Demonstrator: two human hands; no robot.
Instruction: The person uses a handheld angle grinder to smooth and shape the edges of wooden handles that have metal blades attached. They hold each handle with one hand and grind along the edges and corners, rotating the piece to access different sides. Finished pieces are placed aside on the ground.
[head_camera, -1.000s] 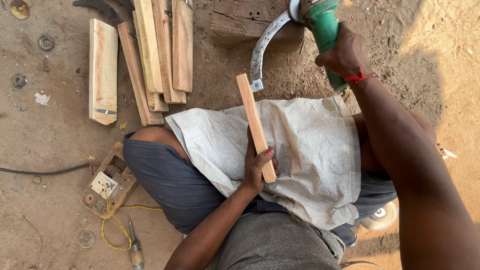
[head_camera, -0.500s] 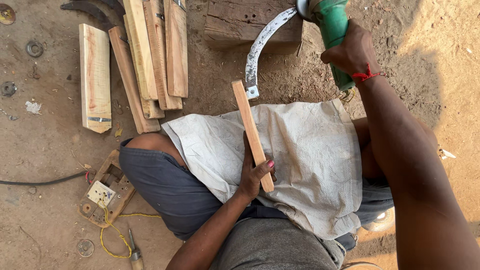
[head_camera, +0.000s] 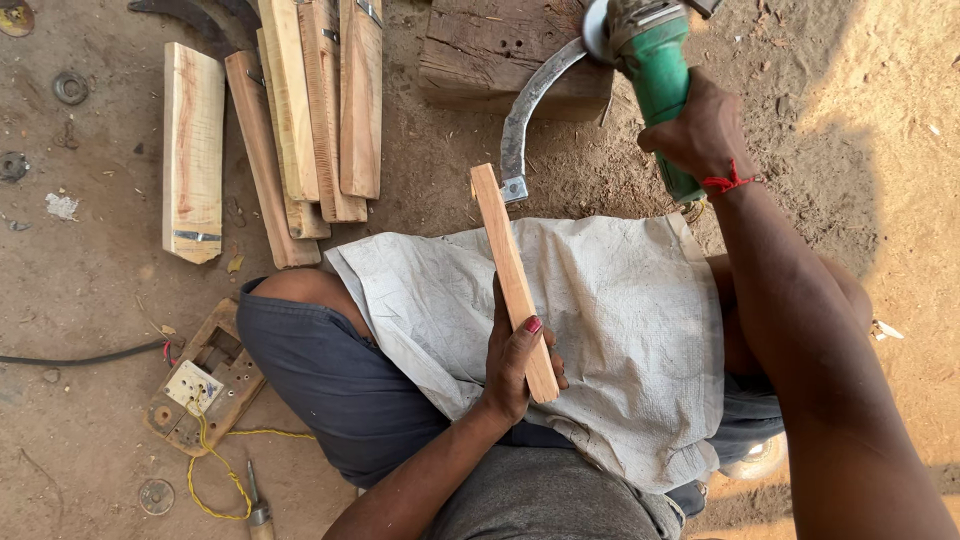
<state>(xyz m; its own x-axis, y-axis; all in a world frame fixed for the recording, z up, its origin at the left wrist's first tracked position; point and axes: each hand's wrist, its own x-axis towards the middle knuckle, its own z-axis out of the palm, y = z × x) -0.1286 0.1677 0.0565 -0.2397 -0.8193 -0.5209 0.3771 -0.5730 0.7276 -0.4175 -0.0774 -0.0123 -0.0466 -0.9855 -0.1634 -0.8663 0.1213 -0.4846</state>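
Observation:
My left hand (head_camera: 517, 362) grips the near end of a narrow reddish wooden strip (head_camera: 505, 255), which lies slanted over the white woven cloth (head_camera: 620, 320) on my lap. Its far end points toward a curved grey metal blade (head_camera: 528, 112). My right hand (head_camera: 697, 135), a red thread at its wrist, holds a green angle grinder (head_camera: 655, 65) raised at the top of the view, its disc end close to the upper part of the blade.
Several wooden slats (head_camera: 300, 110) and a pale block (head_camera: 193, 150) lie on the dirt at upper left. A dark wooden block (head_camera: 500, 50) sits behind the blade. A wooden socket board (head_camera: 205, 385) with yellow wire, a screwdriver (head_camera: 258, 505) and a black cable (head_camera: 70, 357) lie at lower left.
The view has shifted slightly, so the slats sit lower and further right. Both hands keep their grips; the strip and grinder stay in much the same pose.

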